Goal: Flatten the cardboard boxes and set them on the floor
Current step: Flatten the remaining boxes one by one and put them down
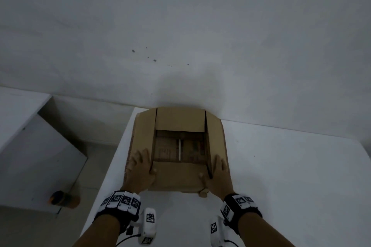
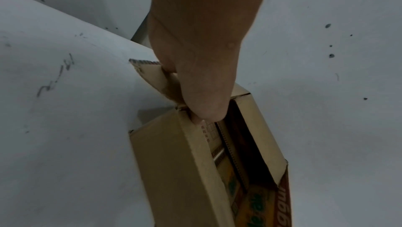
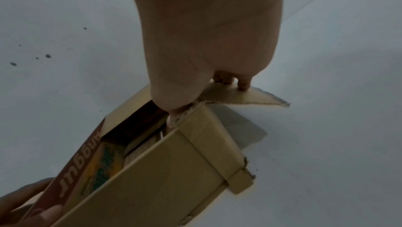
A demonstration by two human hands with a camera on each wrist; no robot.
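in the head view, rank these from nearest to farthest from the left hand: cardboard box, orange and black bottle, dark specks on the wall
1. cardboard box: on the white table, gripped by the left hand.
2. orange and black bottle: lower left, lying below the table.
3. dark specks: up on the wall behind the box.

1. A white, smooth tabletop (image 1: 281,166) carries things; its far edge meets a pale wall.
2. A brown open-topped cardboard box (image 1: 179,120) stands directly on it, at the far edge, flaps spread outward.
3. Faint dark scribbles, possibly pen marks, show on the white surface in the left wrist view.
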